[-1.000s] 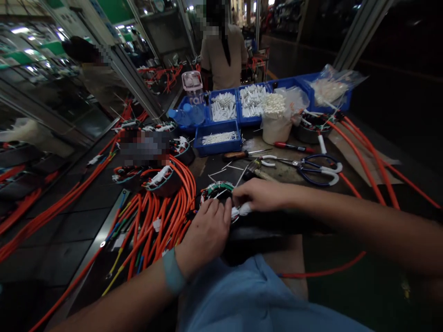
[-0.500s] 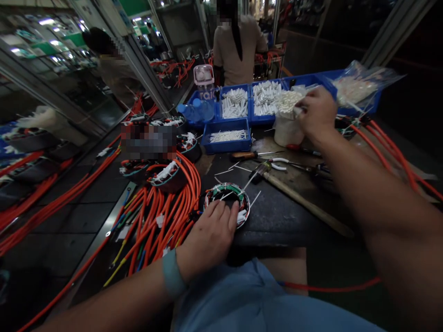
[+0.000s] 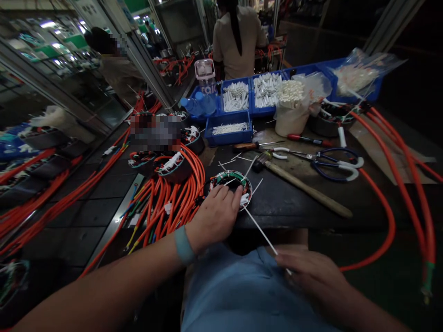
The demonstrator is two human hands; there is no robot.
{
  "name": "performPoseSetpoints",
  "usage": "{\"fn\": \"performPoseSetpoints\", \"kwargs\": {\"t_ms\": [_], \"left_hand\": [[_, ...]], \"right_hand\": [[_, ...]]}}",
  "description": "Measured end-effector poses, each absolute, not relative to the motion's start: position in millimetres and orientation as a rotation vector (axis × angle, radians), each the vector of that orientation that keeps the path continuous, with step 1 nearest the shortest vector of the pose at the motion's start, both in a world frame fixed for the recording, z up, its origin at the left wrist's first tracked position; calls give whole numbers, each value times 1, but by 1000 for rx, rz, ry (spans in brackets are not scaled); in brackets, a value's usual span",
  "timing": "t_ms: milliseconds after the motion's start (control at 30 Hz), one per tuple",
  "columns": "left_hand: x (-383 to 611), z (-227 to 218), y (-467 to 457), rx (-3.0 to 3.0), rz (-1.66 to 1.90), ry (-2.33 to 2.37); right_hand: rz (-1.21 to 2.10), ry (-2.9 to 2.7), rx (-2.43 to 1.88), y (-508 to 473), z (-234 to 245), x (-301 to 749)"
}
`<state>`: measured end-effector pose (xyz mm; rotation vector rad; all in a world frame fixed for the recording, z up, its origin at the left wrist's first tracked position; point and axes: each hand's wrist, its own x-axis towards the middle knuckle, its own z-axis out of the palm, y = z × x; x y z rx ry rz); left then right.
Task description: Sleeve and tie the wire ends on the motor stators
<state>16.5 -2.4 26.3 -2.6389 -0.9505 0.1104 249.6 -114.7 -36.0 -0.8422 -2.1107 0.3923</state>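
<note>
Right hand (image 3: 308,269) had come back from the white tub (image 3: 292,121), far right, to the near side. From where I stood, its grip was pinched on a thin white strip (image 3: 261,230) whose far-left end reached the wound ring (image 3: 238,176). Ring sat near the surface's (image 3: 273,203) near edge, right of the orange cables (image 3: 194,168). Left hand (image 3: 216,212) had stayed over its near-left side; couldn't tell if that grip was closed. Hammer (image 3: 304,186) lay to the right.

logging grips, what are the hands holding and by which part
The right hand holds a thin white strip near its lower end; the left hand rests on the wired ring, its grip unclear.
</note>
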Motion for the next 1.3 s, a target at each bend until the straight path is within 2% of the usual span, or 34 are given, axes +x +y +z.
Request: {"fn": "performPoseSetpoints", "kwargs": {"t_ms": [200, 467, 700, 1300], "left_hand": [[16, 25, -2, -2627, 65, -947], [16, 25, -1, -2628, 31, -951], [15, 26, 0, -2663, -4, -949], [15, 27, 0, -2660, 15, -954]], "right_hand": [[132, -2060, -831, -122, -65, 240], [51, -2091, -768, -116, -34, 236], [213, -2080, -813, -118, -34, 239], [295, -1972, -847, -126, -54, 246]]}}
